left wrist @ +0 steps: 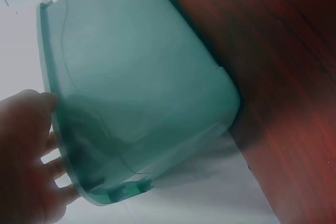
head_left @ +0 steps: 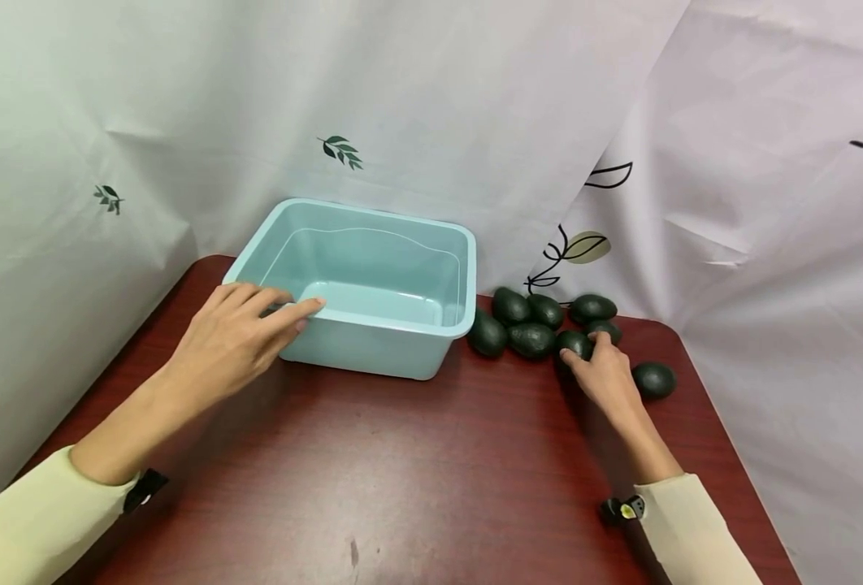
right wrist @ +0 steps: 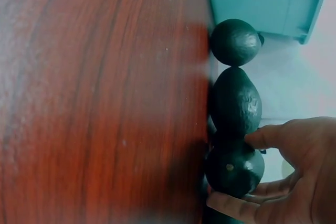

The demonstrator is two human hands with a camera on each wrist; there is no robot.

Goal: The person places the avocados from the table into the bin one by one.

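Observation:
My left hand [head_left: 230, 337] rests at the front left corner of a light blue plastic tub [head_left: 373, 345], fingers loosely stretched over the rim. In the left wrist view, the thumb touches the rim of the tub [left wrist: 136, 72] and the other fingers lie beyond it. To the right, my right hand [head_left: 610, 378] holds a dark green avocado [head_left: 573, 344] between thumb and fingers. The right wrist view shows this avocado [right wrist: 234, 169] with its stem end facing the camera, the thumb on one side and fingers on the other.
Several more avocados [head_left: 532, 340] cluster between the tub and my right hand. One avocado [head_left: 654, 380] lies apart, right of the hand. Everything stands on a reddish-brown wooden table [head_left: 417, 471], with a white leaf-printed curtain [head_left: 417, 106] hanging behind and at the sides.

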